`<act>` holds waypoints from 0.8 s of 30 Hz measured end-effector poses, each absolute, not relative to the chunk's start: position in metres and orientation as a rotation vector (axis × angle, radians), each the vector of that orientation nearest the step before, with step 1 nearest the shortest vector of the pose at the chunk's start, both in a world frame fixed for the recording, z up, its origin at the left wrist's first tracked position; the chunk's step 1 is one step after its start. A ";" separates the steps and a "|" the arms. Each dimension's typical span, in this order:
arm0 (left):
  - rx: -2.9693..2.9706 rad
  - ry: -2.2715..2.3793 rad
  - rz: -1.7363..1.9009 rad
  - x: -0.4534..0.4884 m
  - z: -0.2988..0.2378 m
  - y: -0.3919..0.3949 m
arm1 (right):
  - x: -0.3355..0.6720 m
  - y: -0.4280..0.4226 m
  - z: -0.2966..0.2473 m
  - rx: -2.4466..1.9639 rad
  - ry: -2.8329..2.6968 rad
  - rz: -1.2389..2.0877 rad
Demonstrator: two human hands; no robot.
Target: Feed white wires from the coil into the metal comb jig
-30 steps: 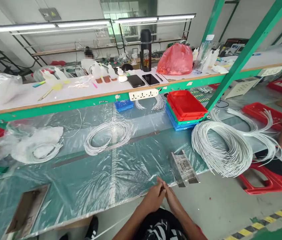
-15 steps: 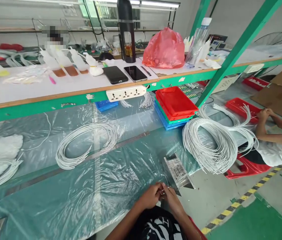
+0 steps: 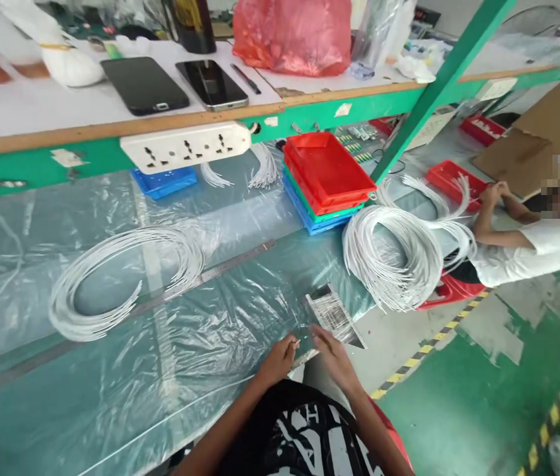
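My left hand [image 3: 280,358] is closed in a pinch near the table's front edge, with a thin white wire [image 3: 170,416] in its fingers. The wire trails away to the lower left along the edge. Just to the right, my right hand [image 3: 333,357] has its fingers stretched toward the left fingertips, slightly blurred. A short, thin bit shows between the two hands, too small to make out. Beyond the right hand sits a metal holder [image 3: 334,316] with fine strands across its top.
A coil of white wires [image 3: 74,304] lies across a steel ruler [image 3: 235,263] at left. Stacked trays [image 3: 329,172] stand behind, beside a large wire bundle [image 3: 354,254]. A shelf with a power strip [image 3: 185,147] crosses overhead. Another person [image 3: 522,238] sits at right.
My hands were together and have moved apart, the right one now with fingers extended. A wire trailing from the left hand now shows. The view has tilted down and shifted right.
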State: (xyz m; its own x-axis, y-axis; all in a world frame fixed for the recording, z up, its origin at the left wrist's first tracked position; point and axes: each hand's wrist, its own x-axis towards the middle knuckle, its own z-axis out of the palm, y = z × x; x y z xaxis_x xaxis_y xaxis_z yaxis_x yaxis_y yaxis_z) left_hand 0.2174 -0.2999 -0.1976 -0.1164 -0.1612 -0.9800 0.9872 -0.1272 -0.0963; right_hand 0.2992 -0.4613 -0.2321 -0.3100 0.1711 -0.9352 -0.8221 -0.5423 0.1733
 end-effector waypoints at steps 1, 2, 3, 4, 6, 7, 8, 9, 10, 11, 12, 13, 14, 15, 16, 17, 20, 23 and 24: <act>1.146 1.090 -1.510 0.216 -0.196 -0.301 | 0.304 -0.469 -0.233 -1.302 0.838 1.912; 1.175 1.072 -1.555 0.216 -0.194 -0.302 | 0.308 -0.477 -0.234 -1.373 0.789 1.904; 1.201 1.055 -1.583 0.217 -0.192 -0.304 | 0.311 -0.484 -0.237 -1.461 0.734 1.885; 1.222 1.044 -1.597 0.218 -0.191 -0.306 | 0.311 -0.490 -0.241 -1.557 0.670 1.854; 1.250 1.056 -1.590 0.220 -0.188 -0.309 | 0.308 -0.496 -0.252 -1.762 0.492 1.749; 1.260 1.080 -1.581 0.222 -0.186 -0.311 | 0.305 -0.497 -0.257 -1.855 0.388 1.684; 1.266 1.108 -1.577 0.224 -0.184 -0.313 | 0.301 -0.496 -0.262 -1.934 0.277 1.617; 1.272 1.133 -1.575 0.225 -0.181 -0.315 | 0.298 -0.495 -0.266 -1.998 0.161 1.549; 1.275 1.154 -1.575 0.227 -0.178 -0.317 | 0.294 -0.493 -0.269 -2.047 0.043 1.488; 1.279 1.175 -1.573 0.228 -0.176 -0.319 | 0.290 -0.492 -0.271 -2.088 -0.069 1.432; 1.286 1.191 -1.566 0.229 -0.174 -0.320 | 0.287 -0.492 -0.273 -2.122 -0.170 1.379; 1.290 1.190 -1.565 0.229 -0.172 -0.322 | 0.285 -0.492 -0.274 -2.151 -0.258 1.327; 1.283 1.177 -1.578 0.229 -0.172 -0.324 | 0.282 -0.493 -0.275 -2.177 -0.330 1.277; 1.267 1.157 -1.602 0.228 -0.173 -0.326 | 0.281 -0.495 -0.275 -2.200 -0.386 1.232; 1.246 1.139 -1.634 0.227 -0.176 -0.328 | 0.280 -0.497 -0.276 -2.217 -0.429 1.196; 1.226 1.130 -1.668 0.226 -0.178 -0.330 | 0.279 -0.498 -0.276 -2.227 -0.460 1.166; 1.216 1.175 -1.716 0.225 -0.187 -0.334 | 0.279 -0.501 -0.276 -2.248 -0.497 1.122; 1.283 1.158 -1.720 0.228 -0.190 -0.336 | 0.280 -0.499 -0.274 -2.249 -0.500 1.118; 1.306 1.133 -1.716 0.229 -0.191 -0.336 | 0.280 -0.498 -0.274 -2.249 -0.497 1.119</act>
State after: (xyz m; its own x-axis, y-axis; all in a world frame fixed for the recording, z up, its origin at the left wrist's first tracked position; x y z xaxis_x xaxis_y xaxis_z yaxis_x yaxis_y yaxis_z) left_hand 0.2292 -0.3358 -0.1908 -0.2549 -0.0181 -0.9668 0.8961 -0.3802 -0.2292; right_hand 0.2798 -0.4976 -0.2739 0.5802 0.5530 -0.5979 0.0732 -0.7666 -0.6380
